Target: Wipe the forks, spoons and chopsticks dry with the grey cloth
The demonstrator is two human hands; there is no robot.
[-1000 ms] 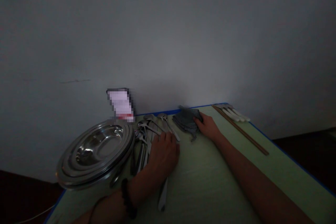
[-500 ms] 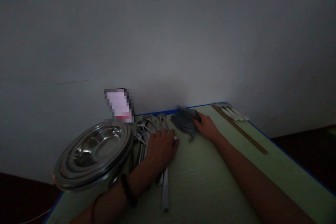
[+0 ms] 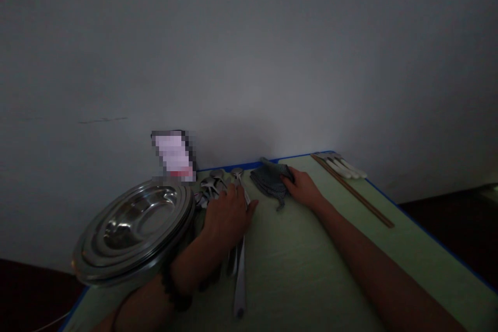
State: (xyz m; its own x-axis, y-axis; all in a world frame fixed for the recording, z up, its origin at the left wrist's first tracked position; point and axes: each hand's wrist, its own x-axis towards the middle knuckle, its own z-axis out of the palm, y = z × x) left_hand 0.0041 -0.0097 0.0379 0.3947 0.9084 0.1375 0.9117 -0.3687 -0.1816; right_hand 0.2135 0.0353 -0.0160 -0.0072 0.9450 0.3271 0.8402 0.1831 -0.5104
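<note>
My left hand point(image 3: 227, 215) lies over a group of metal spoons point(image 3: 218, 174), its fingers reaching along their necks and the thumb held apart. A long spoon handle point(image 3: 240, 290) sticks out below that hand, towards me. The hand and forearm hide most of the other handles. To the right, my right hand point(image 3: 305, 187) pinches the right edge of a folded grey patterned cloth point(image 3: 268, 179), which rests on the table.
Stacked steel plates point(image 3: 89, 249) stand at the left. Behind them, a blurred phone point(image 3: 175, 153) leans against the wall. Wooden chopsticks point(image 3: 358, 194) and several white-handled forks point(image 3: 346, 166) lie at the table's point(image 3: 299, 270) right side, near its blue edge.
My left hand has shifted slightly left and towards the spoon heads, its fingers now further along the necks. My right hand keeps its hold on the cloth. The view has tilted slightly.
</note>
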